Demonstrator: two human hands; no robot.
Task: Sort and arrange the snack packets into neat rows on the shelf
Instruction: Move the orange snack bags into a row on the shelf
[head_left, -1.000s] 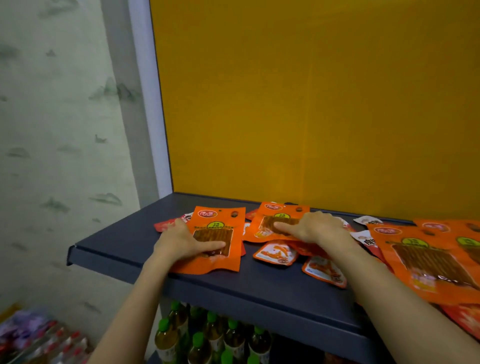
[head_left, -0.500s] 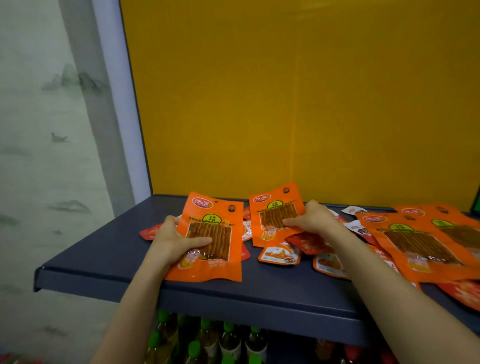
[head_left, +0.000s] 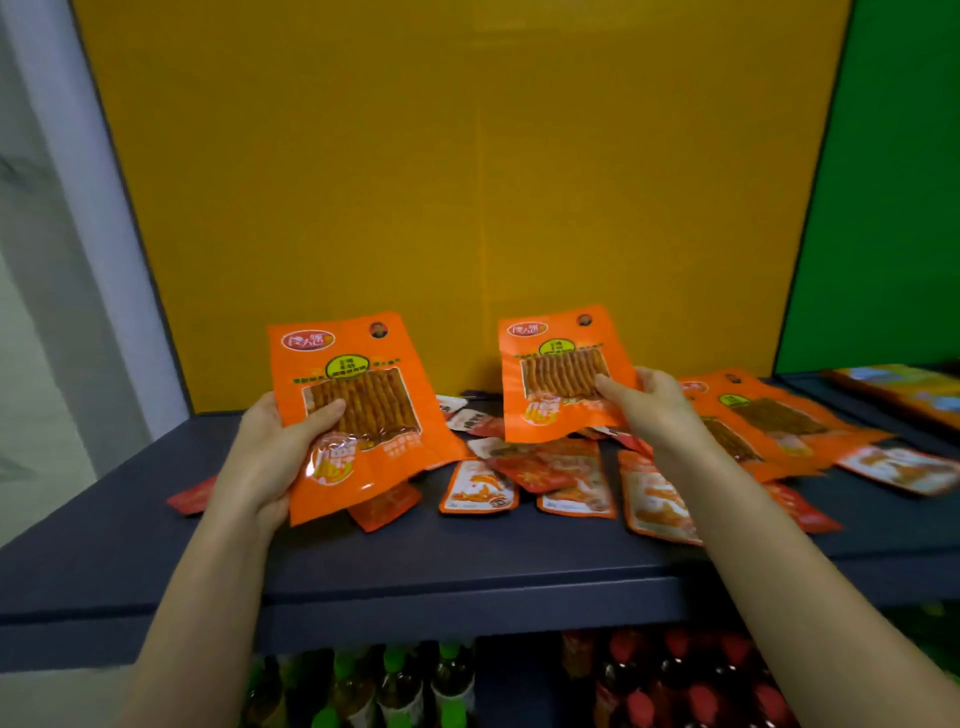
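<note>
My left hand grips a large orange snack packet by its lower left side, lifted and tilted up above the dark shelf. In my right hand a second large orange packet is held upright by its right edge. Below and between them, several small orange and red sachets lie scattered on the shelf. More large orange packets overlap flat at the right.
A yellow back panel closes the shelf behind; a green panel stands at the right. Bottles with green caps and red caps fill the level below. A colourful flat pack lies far right.
Both hands have lifted their large orange packets off the shelf and raised them upright. The view has shifted right, showing the green panel and more packets.
</note>
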